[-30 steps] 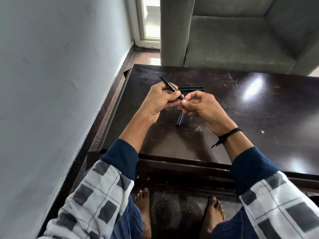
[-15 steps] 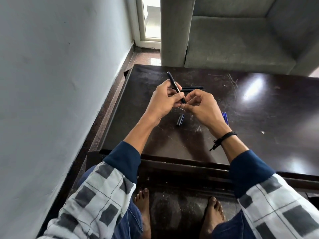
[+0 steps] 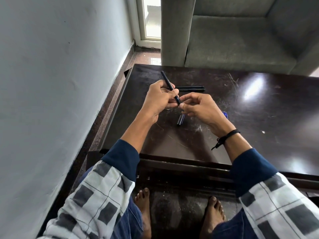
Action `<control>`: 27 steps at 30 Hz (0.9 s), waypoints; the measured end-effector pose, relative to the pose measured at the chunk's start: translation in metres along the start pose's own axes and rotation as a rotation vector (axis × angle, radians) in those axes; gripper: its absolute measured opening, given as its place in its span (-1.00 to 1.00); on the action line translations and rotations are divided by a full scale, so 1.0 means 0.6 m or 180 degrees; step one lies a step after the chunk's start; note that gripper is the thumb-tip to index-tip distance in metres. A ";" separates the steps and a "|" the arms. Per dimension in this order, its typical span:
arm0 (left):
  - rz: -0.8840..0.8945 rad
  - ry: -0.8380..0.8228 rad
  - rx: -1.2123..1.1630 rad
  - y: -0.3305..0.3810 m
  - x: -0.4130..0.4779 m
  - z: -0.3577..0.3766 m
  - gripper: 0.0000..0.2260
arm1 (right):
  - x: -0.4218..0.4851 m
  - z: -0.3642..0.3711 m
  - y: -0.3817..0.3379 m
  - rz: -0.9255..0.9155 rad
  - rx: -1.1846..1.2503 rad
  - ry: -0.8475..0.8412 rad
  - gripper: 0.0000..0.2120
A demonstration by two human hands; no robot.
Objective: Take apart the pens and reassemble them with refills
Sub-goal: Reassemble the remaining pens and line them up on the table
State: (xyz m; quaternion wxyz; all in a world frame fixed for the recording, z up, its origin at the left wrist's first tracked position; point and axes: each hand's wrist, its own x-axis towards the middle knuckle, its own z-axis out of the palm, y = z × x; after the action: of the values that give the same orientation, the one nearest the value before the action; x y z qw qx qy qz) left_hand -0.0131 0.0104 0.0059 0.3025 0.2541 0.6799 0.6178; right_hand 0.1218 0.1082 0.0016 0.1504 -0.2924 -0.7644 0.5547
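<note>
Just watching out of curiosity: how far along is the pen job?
Early. One cap already lies off on the table. The left hand holds a pen barrel while the right hand works its lower end. Two pens lie untouched; blue refills wait.

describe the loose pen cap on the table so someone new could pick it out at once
Start at the dark glossy table in front of the grey sofa. The pen cap lies on it below the gap between the left hand and right hand. It is a short dark tube, far stubbier than the two long black pens lying side by side farther back.
</note>
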 end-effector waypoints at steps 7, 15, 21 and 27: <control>-0.0068 -0.0062 -0.0056 -0.001 0.001 0.001 -0.89 | -0.003 -0.004 -0.002 -0.0059 -0.0048 0.0069 -0.84; -0.0045 -0.0097 -0.0075 0.002 -0.003 0.001 -0.87 | -0.001 -0.002 -0.001 -0.0064 -0.0017 0.0229 -0.84; -0.0024 -0.0102 -0.0030 0.002 -0.002 0.000 -0.87 | -0.001 -0.001 -0.002 -0.0073 0.0027 0.0271 -0.84; 0.0007 -0.0031 0.0032 -0.004 0.003 -0.001 -0.89 | 0.000 -0.001 0.001 -0.0072 0.0069 0.0248 -0.85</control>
State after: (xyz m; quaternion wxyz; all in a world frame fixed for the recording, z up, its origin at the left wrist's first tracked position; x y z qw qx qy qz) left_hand -0.0146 0.0110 0.0037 0.3039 0.2593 0.6812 0.6135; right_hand 0.1224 0.1085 0.0015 0.1895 -0.3034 -0.7551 0.5494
